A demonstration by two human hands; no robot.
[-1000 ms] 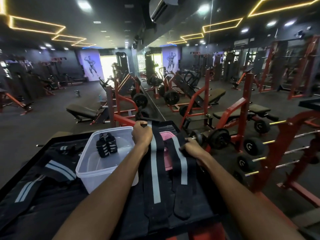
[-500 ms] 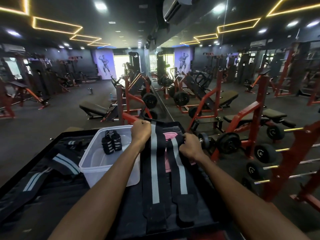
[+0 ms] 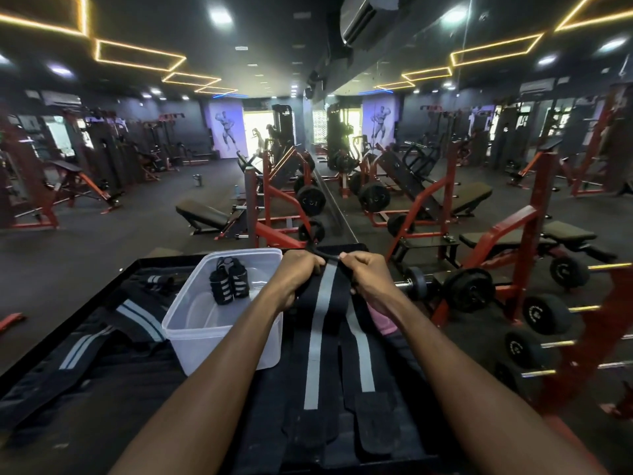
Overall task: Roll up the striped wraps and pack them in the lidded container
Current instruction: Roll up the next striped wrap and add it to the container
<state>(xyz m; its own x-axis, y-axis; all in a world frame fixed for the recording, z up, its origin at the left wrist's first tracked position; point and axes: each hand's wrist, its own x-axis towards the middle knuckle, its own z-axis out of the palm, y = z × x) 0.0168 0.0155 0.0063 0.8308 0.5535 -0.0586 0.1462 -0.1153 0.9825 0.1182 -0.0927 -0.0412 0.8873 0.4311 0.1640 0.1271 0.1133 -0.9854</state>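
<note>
A long black wrap with a grey stripe point(image 3: 317, 341) lies flat on the black table, running toward me. My left hand point(image 3: 297, 273) and my right hand point(image 3: 365, 275) both grip its far end, pinching a thin black loop between them. A second striped wrap point(image 3: 364, 358) lies beside it on the right. The clear plastic container point(image 3: 219, 332) stands open to the left of my left arm, with two rolled striped wraps point(image 3: 228, 282) inside. More unrolled wraps point(image 3: 137, 317) lie on the table's left side.
A pink lid point(image 3: 382, 322) peeks out under the wraps by my right forearm. The table's raised black rim point(image 3: 65, 332) runs along the left. A red dumbbell rack point(image 3: 548, 310) stands close on the right; benches and machines fill the gym beyond.
My right hand has left the second wrap and moved left to join my left hand at the far end of the long wrap. The view has tilted slightly.
</note>
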